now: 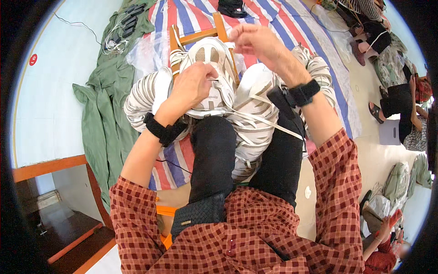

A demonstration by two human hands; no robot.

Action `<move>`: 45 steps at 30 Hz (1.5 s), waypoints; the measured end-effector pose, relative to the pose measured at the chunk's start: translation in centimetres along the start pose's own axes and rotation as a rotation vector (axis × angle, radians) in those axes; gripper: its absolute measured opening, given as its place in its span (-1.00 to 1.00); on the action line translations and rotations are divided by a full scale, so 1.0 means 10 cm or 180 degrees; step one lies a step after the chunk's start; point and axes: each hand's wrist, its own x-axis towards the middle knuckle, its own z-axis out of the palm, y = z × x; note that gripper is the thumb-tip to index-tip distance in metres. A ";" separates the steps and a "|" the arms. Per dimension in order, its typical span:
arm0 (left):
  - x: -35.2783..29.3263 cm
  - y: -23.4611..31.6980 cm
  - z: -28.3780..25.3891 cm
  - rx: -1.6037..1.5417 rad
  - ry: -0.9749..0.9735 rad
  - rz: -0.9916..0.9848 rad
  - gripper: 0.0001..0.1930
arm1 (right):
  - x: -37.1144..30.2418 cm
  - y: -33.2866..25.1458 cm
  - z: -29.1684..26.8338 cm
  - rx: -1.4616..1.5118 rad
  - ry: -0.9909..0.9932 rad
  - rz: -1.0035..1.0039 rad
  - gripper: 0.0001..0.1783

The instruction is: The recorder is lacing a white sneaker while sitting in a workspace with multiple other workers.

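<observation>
A white and beige sneaker lies in front of me, its toe pointing away over a wooden stool frame. My left hand rests over the sneaker's left side, fingers closed near the lace holes; what they pinch is hidden. Above and right of the toe, my right hand is raised with curled fingers, blurred at the tips. A small white bit shows by those fingertips, too unclear to name. Loose pale shoelaces trail from the sneaker across to the right.
Stacked white sneakers stand left and right of my knees, with more sneakers between my legs. A striped sheet covers the floor. Green cloth lies at left, beside a wooden-edged cabinet. Other people sit at far right.
</observation>
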 end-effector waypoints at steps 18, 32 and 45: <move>-0.02 -0.09 -0.18 -0.1479 -0.0694 -0.0875 -0.78 | -0.25 0.49 0.09 -0.0855 -0.0619 0.0311 -0.82; -0.04 0.07 0.02 0.0968 0.0972 0.0266 -0.94 | -0.14 0.60 0.31 -0.0303 -0.0521 0.0748 -0.84; -0.06 0.06 0.10 0.0085 0.1242 0.0163 -0.93 | -0.03 0.68 0.21 0.0013 -0.1222 0.0532 -0.78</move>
